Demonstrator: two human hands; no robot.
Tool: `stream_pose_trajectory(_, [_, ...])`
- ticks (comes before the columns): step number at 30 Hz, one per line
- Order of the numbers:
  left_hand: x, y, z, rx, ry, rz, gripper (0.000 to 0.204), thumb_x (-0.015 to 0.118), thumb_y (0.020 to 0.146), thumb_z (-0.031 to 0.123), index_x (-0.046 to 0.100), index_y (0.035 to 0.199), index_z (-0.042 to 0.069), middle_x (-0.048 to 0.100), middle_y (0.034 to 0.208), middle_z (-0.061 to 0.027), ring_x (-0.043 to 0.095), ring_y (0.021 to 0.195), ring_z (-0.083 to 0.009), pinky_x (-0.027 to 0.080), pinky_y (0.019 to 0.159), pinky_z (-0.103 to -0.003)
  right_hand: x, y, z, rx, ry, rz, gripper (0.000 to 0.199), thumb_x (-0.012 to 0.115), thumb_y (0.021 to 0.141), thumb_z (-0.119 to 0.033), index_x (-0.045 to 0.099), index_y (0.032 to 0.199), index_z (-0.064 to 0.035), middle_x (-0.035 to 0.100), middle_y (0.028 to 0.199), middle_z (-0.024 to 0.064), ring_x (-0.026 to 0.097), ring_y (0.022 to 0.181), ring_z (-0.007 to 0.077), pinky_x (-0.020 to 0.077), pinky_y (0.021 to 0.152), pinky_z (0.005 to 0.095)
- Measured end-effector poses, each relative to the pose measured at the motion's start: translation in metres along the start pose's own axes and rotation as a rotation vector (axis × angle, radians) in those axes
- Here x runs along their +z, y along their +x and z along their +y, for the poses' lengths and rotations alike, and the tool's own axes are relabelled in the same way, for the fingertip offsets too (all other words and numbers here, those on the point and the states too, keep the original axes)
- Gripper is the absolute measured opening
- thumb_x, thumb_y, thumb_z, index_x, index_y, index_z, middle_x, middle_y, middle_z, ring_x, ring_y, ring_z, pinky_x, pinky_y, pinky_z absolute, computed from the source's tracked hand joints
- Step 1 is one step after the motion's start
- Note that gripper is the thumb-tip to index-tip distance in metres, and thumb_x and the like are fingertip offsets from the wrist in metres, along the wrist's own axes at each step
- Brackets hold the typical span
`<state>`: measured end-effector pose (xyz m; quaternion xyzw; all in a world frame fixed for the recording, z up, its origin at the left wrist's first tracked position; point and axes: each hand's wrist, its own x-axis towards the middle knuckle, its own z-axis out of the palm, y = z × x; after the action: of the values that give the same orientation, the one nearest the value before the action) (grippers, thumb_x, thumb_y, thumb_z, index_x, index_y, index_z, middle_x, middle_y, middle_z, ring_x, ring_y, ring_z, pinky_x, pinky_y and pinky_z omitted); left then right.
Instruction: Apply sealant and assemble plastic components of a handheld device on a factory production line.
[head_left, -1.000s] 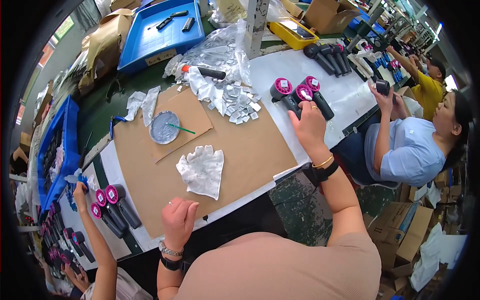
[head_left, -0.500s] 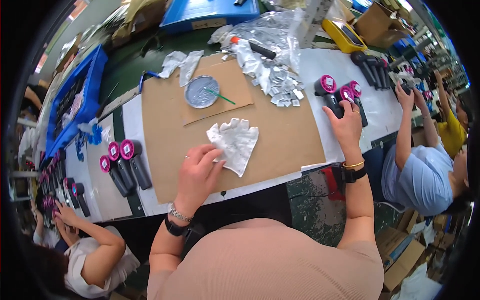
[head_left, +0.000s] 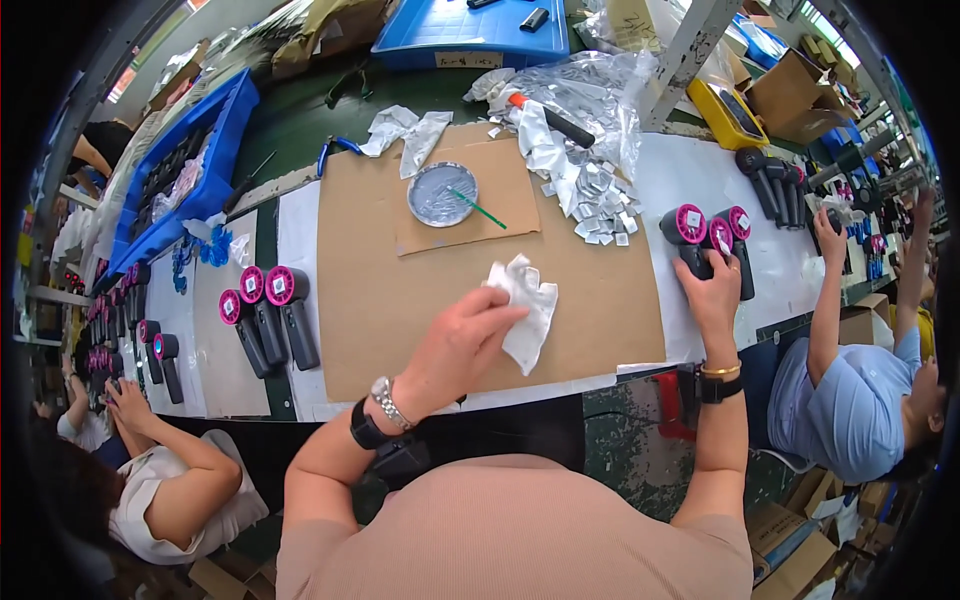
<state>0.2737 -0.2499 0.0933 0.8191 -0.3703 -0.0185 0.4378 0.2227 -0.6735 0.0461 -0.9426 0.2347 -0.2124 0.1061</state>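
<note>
My left hand (head_left: 462, 343) pinches the left edge of a crumpled white glove (head_left: 530, 325) on the brown cardboard sheet (head_left: 385, 330). My right hand (head_left: 714, 298) is wrapped round the handle of a black hair dryer (head_left: 686, 228) with a pink ring, at the right of the sheet. Two more such dryers stand close by, one a pink-ringed dryer (head_left: 740, 222) beside my fingers. Which dryer my fingertips press on is partly hidden. Beyond the glove, a round dish of grey paste (head_left: 440, 190) holds a thin green stick (head_left: 480, 208).
Several small silver squares (head_left: 603, 203) lie by a clear plastic bag (head_left: 610, 90). Three dryers (head_left: 268, 310) lie to the left. Blue trays (head_left: 470, 35) and a yellow tray (head_left: 722, 113) stand farther back. Co-workers sit on both sides, one in a blue shirt (head_left: 840, 390).
My left hand has moved right and closed on the glove, which is bunched narrower. My right hand has closed further round the dryer's handle. The view has shifted slightly.
</note>
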Motion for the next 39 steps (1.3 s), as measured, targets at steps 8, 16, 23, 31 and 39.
stream_pose_trajectory(8, [-0.071, 0.137, -0.028, 0.191, 0.003, 0.338, 0.030, 0.074, 0.102, 0.007, 0.074, 0.132, 0.001, 0.073, 0.122, -0.0184, 0.073, 0.105, -0.0387, 0.059, 0.093, -0.043, -0.061, -0.057, -0.044, -0.015, 0.321, -0.016, 0.048, 0.097, 0.081, -0.026, 0.078, 0.116, 0.0004, 0.068, 0.120, 0.0229, 0.070, 0.107, 0.0412, 0.0567, 0.096, 0.0487])
stream_pose_trajectory(16, [-0.065, 0.032, 0.006, -0.139, 0.002, 0.255, 0.056, 0.082, 0.102, 0.021, 0.065, 0.152, 0.004, 0.071, 0.135, -0.0196, 0.072, 0.118, -0.0316, 0.063, 0.087, -0.040, -0.065, -0.106, -0.151, -0.390, 0.419, -0.269, 0.043, 0.095, 0.082, -0.024, 0.079, 0.116, -0.0037, 0.066, 0.131, 0.0244, 0.066, 0.120, 0.0433, 0.0547, 0.103, 0.0521])
stream_pose_trajectory(23, [-0.039, -0.055, 0.001, -0.311, -0.062, 0.149, 0.067, 0.088, 0.096, 0.020, 0.061, 0.156, 0.003, 0.068, 0.140, -0.0189, 0.071, 0.121, -0.0330, 0.062, 0.094, -0.042, -0.020, -0.135, -0.236, -0.518, 0.458, -0.435, 0.047, 0.095, 0.083, -0.029, 0.079, 0.121, -0.0053, 0.063, 0.143, 0.0311, 0.064, 0.127, 0.0492, 0.0539, 0.108, 0.0540])
stream_pose_trajectory(31, [-0.059, -0.072, -0.037, -0.319, 0.088, 0.155, 0.064, 0.085, 0.097, 0.012, 0.062, 0.156, 0.003, 0.067, 0.143, -0.0167, 0.070, 0.124, -0.0298, 0.062, 0.098, -0.039, -0.024, -0.130, -0.232, -0.557, 0.625, -0.439, 0.046, 0.089, 0.094, -0.029, 0.076, 0.130, -0.0051, 0.068, 0.144, 0.0288, 0.068, 0.128, 0.0465, 0.0564, 0.106, 0.0511])
stream_pose_trajectory(39, [-0.026, -0.031, -0.024, -0.141, 0.597, 0.226, 0.082, 0.094, 0.087, 0.040, 0.063, 0.153, 0.002, 0.070, 0.140, -0.0161, 0.059, 0.139, -0.0375, 0.048, 0.115, -0.049, -0.030, 0.019, -0.002, -0.087, 0.025, 0.130, 0.051, 0.084, 0.098, -0.029, 0.075, 0.137, 0.0019, 0.079, 0.127, 0.0263, 0.076, 0.118, 0.0430, 0.0584, 0.104, 0.0480])
